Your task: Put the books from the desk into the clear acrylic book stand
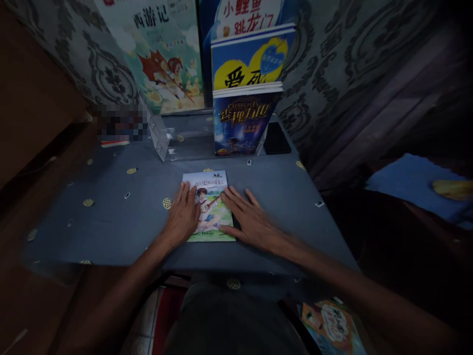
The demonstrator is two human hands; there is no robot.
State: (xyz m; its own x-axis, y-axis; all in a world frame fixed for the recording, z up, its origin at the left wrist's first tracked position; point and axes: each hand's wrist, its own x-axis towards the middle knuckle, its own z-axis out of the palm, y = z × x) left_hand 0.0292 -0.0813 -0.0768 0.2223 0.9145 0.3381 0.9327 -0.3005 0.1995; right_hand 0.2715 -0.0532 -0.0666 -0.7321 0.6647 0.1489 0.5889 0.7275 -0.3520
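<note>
A book (210,217) with an illustrated cover lies flat on the cloth-covered table (121,227), close to its front edge. My left hand (184,211) rests on the book's left side, its fingers stretched out over the cover. On the opposite side, my right hand (246,214) touches the right edge with fingers spread and the thumb low on the cover. Neither hand is wrapped round anything. The cover shows a figure in white and blue on a green field, with Chinese lettering across the top.
Behind the book, a clear acrylic stand (158,135) holds upright books, among them a dark blue book (240,123), a yellow-and-blue book (251,61) and a large green one (166,64). A black phone (277,139) lies at right. More books (332,325) sit below the table.
</note>
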